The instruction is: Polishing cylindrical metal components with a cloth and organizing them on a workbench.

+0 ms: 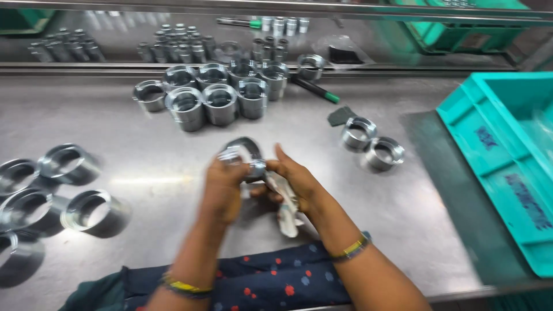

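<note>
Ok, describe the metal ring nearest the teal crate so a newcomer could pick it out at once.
Start at the teal plastic crate on the right of the steel table. Just left of it, two short metal rings sit apart from the big cluster of rings farther back. The one meant is the ring nearest the crate, lower and farther right than its partner ring.

I observe both forearms reaching forward over the steel table (144, 173), wrists banded. The left hand (222, 187) is curled closed at table centre, knuckles up. The right hand (296, 181) sits just beside it, fingers folded inward, fingertips meeting the left's.
</note>
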